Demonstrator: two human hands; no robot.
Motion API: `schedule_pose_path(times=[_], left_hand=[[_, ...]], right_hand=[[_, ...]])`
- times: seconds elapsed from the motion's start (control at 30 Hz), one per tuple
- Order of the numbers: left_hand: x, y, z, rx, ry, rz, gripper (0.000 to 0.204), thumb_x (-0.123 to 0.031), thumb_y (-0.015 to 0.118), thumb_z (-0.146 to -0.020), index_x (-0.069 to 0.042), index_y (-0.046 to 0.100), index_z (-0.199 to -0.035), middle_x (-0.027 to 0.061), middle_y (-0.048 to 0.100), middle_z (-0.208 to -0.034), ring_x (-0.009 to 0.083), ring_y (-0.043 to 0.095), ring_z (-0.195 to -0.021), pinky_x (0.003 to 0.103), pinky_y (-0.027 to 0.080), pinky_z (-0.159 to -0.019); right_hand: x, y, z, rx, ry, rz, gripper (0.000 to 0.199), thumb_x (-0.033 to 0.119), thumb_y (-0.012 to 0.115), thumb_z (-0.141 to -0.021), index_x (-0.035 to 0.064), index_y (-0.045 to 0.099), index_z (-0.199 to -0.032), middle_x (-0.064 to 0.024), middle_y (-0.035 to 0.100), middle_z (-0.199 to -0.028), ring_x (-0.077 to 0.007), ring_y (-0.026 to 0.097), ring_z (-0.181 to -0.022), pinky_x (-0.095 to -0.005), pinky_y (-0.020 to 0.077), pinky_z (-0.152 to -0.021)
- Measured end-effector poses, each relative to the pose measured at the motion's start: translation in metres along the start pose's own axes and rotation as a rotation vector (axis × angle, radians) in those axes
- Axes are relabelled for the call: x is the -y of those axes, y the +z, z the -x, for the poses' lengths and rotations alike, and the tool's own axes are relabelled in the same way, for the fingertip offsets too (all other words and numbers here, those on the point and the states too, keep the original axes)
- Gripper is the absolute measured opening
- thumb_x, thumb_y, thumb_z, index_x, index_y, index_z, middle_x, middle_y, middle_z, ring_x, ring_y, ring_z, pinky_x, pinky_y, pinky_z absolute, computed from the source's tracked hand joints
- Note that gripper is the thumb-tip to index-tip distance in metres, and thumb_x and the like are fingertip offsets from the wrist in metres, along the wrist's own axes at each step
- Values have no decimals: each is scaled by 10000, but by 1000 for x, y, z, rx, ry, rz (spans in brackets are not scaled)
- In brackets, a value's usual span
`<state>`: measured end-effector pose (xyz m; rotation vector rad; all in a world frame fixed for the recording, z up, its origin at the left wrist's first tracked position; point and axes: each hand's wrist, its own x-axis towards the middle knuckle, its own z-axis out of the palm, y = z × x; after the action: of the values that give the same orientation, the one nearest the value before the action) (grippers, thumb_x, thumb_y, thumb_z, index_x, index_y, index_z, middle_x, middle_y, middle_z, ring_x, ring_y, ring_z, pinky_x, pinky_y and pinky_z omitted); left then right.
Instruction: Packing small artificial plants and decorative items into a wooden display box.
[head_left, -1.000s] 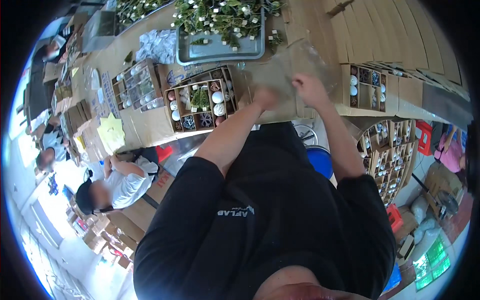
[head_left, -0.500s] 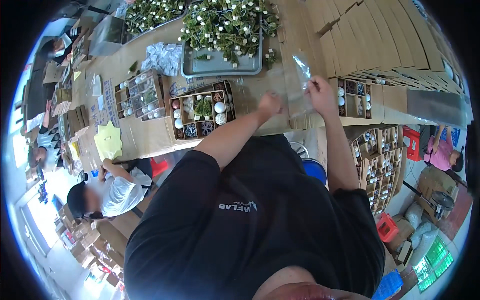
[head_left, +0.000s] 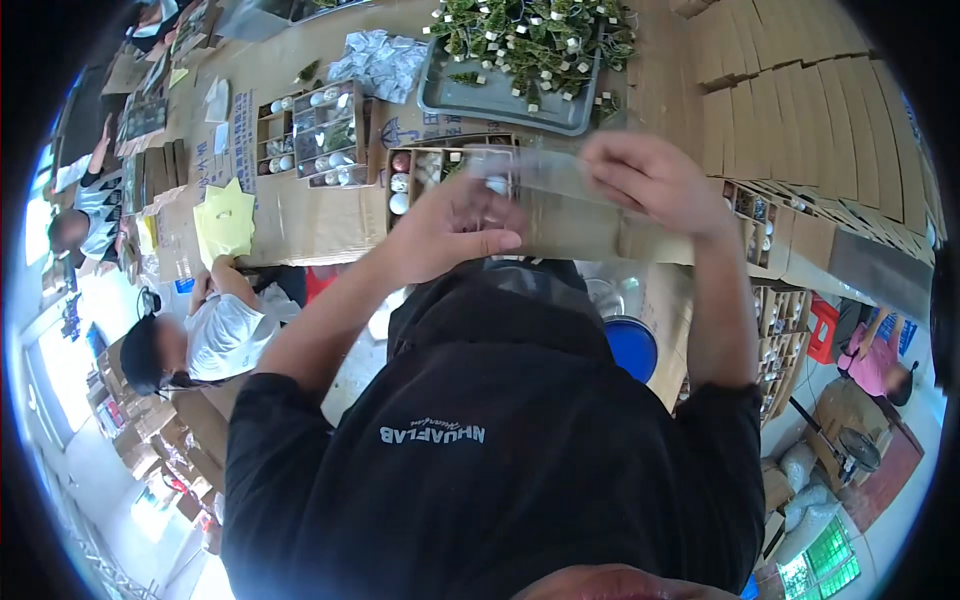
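Both my hands are raised close to the camera and hold a clear plastic sheet [head_left: 560,205] stretched between them. My left hand [head_left: 450,228] pinches its left end with the thumb on top. My right hand [head_left: 650,178] grips its upper right edge. Behind the sheet, on the brown cardboard-covered table [head_left: 310,222], stands an open divided box [head_left: 425,170] with small round ornaments in its cells. The sheet and my left hand hide part of that box.
A grey tray [head_left: 500,100] heaped with green sprigs sits at the back. Another divided box [head_left: 315,135] lies to the left, crumpled white wrapping [head_left: 380,62] behind it. Stacked flat cartons [head_left: 800,100] fill the right. A seated person [head_left: 215,335] works at lower left; a blue bucket [head_left: 632,345] stands below.
My hands have come up and closer to the camera with the clear sheet. The sheet is now spread wider between them and covers more of the divided box.
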<state>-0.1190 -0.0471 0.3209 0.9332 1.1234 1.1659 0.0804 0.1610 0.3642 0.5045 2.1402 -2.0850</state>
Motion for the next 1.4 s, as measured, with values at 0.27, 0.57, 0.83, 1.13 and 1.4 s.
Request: schedule_pose_path(times=[0.27,0.57,0.83,1.13,1.4], left_hand=[[113,-56,60,-754,-207,238,359,-120,701,-860,14,518,-1139,-25,505,-730,52,452,-639,198,378,-574],[125,-107,50,-789,-161,-624,498,-234,606,-915,48,415,-1278,78,504,-701,202,507,-624,358,436,-599],[151,-125,46,-724,-162,-819,496,-311,455,-982,62,417,-1307,313,543,-1155,467,520,-1090,489,430,-920],[167,-138,75,-467,-259,-122,858,-95,696,-839,57,135,-1471,19,494,-856,74,500,-809,213,438,-752],[167,-114,112,-462,-357,83,674,-70,621,-868,57,249,-1415,40,504,-900,102,509,-808,244,444,-766]], right_hand=[[-126,55,-62,100,117,-464,402,78,623,-888,47,504,-1270,19,523,-804,-68,492,-735,-196,412,-707],[-174,114,-126,-770,-54,-420,429,56,634,-890,35,485,-1291,-39,587,-997,-95,541,-856,-236,454,-757],[-169,121,-158,-961,-164,116,334,189,520,-976,24,487,-1265,-80,586,-1017,-145,559,-872,-275,464,-779],[-162,110,-161,-855,-83,183,335,165,512,-974,26,458,-1273,-56,539,-936,-129,524,-844,-269,450,-772],[-169,128,-164,-900,-177,-4,296,110,529,-961,25,476,-1239,-50,542,-949,-117,531,-841,-252,454,-767]])
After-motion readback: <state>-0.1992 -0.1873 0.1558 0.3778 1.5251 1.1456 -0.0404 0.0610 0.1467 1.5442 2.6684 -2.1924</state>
